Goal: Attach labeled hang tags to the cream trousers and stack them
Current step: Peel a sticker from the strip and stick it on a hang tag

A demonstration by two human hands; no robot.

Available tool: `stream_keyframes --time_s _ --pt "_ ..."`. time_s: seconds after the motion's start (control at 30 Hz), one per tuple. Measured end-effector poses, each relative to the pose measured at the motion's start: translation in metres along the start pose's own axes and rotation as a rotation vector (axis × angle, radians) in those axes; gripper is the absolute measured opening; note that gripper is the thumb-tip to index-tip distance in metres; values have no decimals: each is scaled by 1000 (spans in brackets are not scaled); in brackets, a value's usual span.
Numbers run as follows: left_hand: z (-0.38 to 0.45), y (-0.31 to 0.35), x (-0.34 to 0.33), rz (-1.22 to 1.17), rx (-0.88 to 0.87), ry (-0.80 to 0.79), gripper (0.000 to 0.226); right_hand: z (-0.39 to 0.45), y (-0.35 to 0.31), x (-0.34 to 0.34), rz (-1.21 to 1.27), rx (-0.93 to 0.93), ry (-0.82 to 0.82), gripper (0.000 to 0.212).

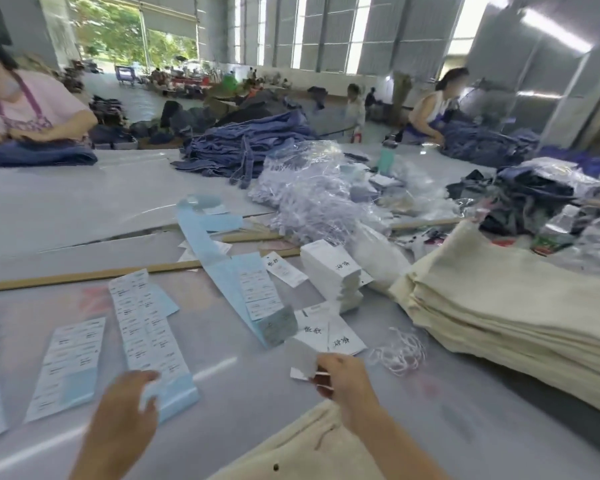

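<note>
garment factory hall | denim piles (246, 147) | tag stacks (329, 268) | workers at tables (66, 199)

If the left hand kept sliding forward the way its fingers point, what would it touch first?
Probably the label strip that lies just ahead: the left hand already reaches its blue near end. Motion blur leaves actual contact unclear.
</note>
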State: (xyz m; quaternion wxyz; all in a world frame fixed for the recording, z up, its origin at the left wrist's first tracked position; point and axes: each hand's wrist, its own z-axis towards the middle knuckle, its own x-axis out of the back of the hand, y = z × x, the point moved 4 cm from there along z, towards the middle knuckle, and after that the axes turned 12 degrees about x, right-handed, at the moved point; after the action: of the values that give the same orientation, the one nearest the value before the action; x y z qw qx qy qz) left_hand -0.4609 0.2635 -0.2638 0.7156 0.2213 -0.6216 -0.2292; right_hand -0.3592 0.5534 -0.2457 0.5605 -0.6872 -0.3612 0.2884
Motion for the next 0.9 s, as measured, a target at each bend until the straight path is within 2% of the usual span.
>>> stream_keyframes --time_s 0.07,0.1,0.17,0.37,0.43,0.5,0.57,0.6,0.63,0.7,0.77,0.9 --pt "-27 55 -29 -62 -112 -141 27 14 1 36 -52 49 51 22" --pt "-39 80 -53 -13 -185 -266 26 21 1 49 -87 75 65 24" --pt "-53 111 -98 18 -248 -380 31 36 2 68 -158 128 55 26" --pt "-50 155 -164 182 -146 -384 44 83 -3 84 -408 333 -23 35" --pt "-47 157 -172 270 -104 -391 41 95 -11 83 -474 450 -37 48" --pt "-45 161 -173 304 -72 -344 36 100 -21 77 -586 633 -41 51" --pt "-39 170 -166 167 25 -242 28 97 -32 71 -778 960 29 38" --pt "-33 174 -160 -22 143 -241 29 92 -34 67 -885 1188 93 30" --pt "-27 178 -158 -273 320 -326 34 87 -34 61 -970 1406 134 24" --pt "-17 188 -159 -669 651 -525 40 80 -25 52 -1047 1667 135 17" --pt "-6 192 -158 -730 725 -601 34 81 -18 47 -1059 1760 143 14" --pt "14 186 -161 -561 647 -579 15 84 -4 39 -1025 1848 154 15"
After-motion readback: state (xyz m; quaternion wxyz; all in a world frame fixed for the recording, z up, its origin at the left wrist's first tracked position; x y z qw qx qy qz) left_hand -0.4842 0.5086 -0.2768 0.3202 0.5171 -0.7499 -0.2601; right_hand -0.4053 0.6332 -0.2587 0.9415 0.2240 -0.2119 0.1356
